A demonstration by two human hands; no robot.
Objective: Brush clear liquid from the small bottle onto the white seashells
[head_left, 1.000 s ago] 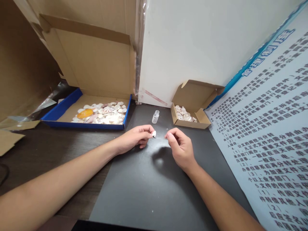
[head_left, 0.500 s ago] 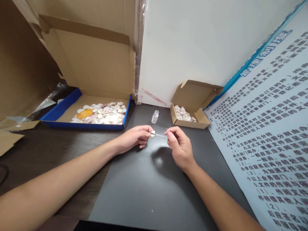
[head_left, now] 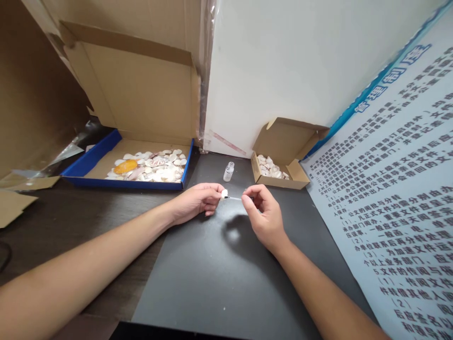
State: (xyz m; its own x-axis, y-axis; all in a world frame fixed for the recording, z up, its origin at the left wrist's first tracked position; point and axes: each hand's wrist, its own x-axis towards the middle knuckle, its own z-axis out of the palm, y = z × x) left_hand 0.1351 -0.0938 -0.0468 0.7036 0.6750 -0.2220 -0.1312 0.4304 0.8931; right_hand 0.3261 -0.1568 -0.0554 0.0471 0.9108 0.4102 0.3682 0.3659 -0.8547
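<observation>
Pinched between the thumb and fingers of my left hand is a small white seashell. My right hand grips a thin brush with a pale stem and a dark tip; its handle end is mostly hidden in the fingers. The dark tip touches or lies very close to the lower right edge of the shell. Both hands are above the dark grey mat. Just beyond them stands a small clear bottle, upright and uncapped, with a printed label.
At the back left, an open blue-edged cardboard box contains many seashells, one of them orange. A smaller open cardboard box with white shells sits at the back right. A white panel rises behind, and a printed poster leans along the right.
The shell in my left hand is turned to show more of its surface. My right hand has shifted slightly left, and the brush tip moved from across the shell to its lower right edge.
</observation>
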